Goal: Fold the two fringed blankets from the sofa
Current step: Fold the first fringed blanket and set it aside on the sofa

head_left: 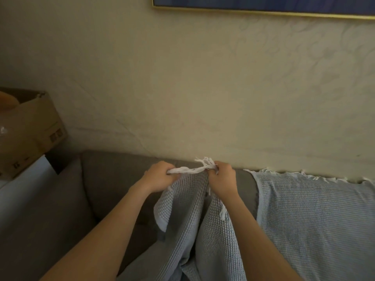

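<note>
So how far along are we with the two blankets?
Done: no finished fold shows yet. In hand: the left hand and right hand grip the fringed top edge of the first blanket, bunched between them, with the rest hanging in front of the sofa. Left: folding it, then the second blanket, which lies spread over the sofa's back.

Dim, yellowish light over a cream wall (pixel 162 78) with a faint raised leaf pattern and a few thin creases, hung at the top edge with a gold-framed picture (pixel 263 4) (only its dark blue lower strip in view). Below, in front of the wall, a grey fabric sofa (pixel 105 179), backrest running left to right. At the left, a brown cardboard box (pixel 40 122) resting on a white surface (pixel 26 179), just beside the sofa's end.
</note>
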A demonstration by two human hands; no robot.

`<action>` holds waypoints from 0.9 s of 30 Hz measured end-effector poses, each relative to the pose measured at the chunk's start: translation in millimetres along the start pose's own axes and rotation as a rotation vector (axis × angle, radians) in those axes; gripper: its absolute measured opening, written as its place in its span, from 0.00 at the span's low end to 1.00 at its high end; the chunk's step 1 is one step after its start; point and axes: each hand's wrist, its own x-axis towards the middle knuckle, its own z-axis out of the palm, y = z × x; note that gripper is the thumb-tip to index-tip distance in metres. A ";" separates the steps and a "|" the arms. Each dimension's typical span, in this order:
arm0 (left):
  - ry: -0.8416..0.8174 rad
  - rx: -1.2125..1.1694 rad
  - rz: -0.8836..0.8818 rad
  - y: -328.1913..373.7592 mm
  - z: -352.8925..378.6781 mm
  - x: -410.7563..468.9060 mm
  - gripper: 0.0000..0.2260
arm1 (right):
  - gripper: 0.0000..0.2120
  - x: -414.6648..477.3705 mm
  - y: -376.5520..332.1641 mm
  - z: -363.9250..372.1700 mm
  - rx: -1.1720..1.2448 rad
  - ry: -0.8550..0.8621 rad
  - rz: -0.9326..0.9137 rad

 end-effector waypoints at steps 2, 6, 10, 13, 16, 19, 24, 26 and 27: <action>0.081 0.015 -0.003 3.0 3.7 -1.6 0.16 | 0.13 -2.4 1.1 -1.1 0.032 0.026 0.053; 0.179 -0.017 0.094 6.3 10.3 -3.7 0.24 | 0.11 -3.9 2.1 -0.8 0.111 0.146 0.137; 0.055 -0.013 0.090 5.6 10.1 -8.6 0.33 | 0.12 -1.2 0.2 0.0 0.182 0.245 0.239; 0.044 0.166 0.056 -4.1 8.4 -6.3 0.32 | 0.11 4.1 5.8 -5.1 0.227 0.320 0.358; 0.130 0.074 0.049 -9.6 6.3 -6.0 0.22 | 0.11 6.6 14.6 -12.4 0.253 0.329 0.414; 0.169 -0.195 0.086 -1.3 7.4 -7.8 0.19 | 0.11 5.0 18.1 -13.3 0.284 0.306 0.419; 0.241 -0.364 -0.009 24.1 14.5 -5.3 0.24 | 0.16 -5.1 12.1 -9.6 0.294 0.152 0.331; 0.289 -0.391 -0.060 30.6 19.0 -0.7 0.18 | 0.11 -8.5 8.1 -9.9 0.260 0.064 0.234; 0.301 -0.403 -0.070 31.7 21.8 2.3 0.16 | 0.06 -11.3 3.5 -11.0 0.245 0.040 0.198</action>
